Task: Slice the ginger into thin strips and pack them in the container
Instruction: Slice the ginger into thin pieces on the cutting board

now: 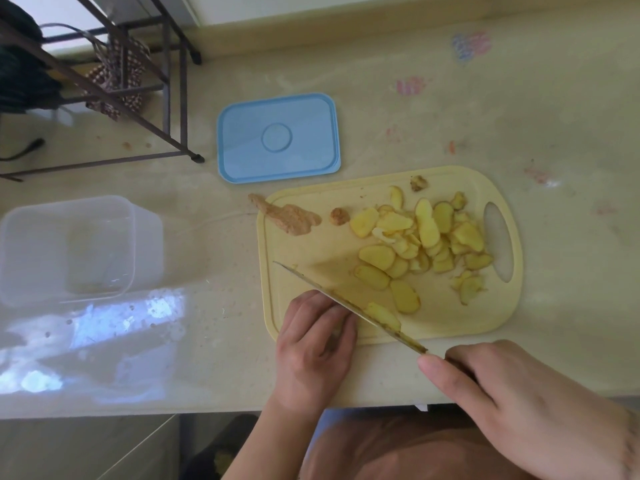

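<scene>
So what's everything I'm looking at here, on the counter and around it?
cutting board: one, pale yellow, on the counter, right of centre
ginger slices: many, yellow, heaped on the board's right half
ginger peel: one large strip, brown, across the board's top-left edge
knife: one, blade angled over the board's near edge, a slice against it
lid: one, blue, flat on the counter beyond the board
container: one, clear, open, far left
counter: one, beige, with faint coloured marks
metal rack: one, dark, top-left corner
left hand: fingers curled on the board's near-left edge by the blade
right hand: grips the knife handle
</scene>
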`<state>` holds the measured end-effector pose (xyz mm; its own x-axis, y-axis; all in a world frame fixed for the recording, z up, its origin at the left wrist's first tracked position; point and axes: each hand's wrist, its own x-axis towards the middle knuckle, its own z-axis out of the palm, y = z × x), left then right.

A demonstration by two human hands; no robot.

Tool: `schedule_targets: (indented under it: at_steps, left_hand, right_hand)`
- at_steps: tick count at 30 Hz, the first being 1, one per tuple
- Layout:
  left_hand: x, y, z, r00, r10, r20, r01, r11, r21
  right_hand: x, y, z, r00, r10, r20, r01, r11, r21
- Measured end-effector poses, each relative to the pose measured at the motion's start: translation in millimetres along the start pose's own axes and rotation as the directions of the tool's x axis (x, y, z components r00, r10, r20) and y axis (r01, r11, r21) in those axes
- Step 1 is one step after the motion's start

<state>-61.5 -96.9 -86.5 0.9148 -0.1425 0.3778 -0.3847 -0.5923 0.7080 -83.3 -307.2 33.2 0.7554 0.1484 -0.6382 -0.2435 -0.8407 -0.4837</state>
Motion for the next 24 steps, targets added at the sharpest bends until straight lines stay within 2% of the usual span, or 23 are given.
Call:
schedule_targets:
  at_steps: [24]
  left_hand:
    - [1.5, 1.8, 0.5, 1.000, 0.003, 0.002, -0.003, 1.000, 0.008]
  right_hand:
    - [3.3, 2.7, -0.6, 1.000, 0.005, -0.003, -0.005, 0.999, 0.031]
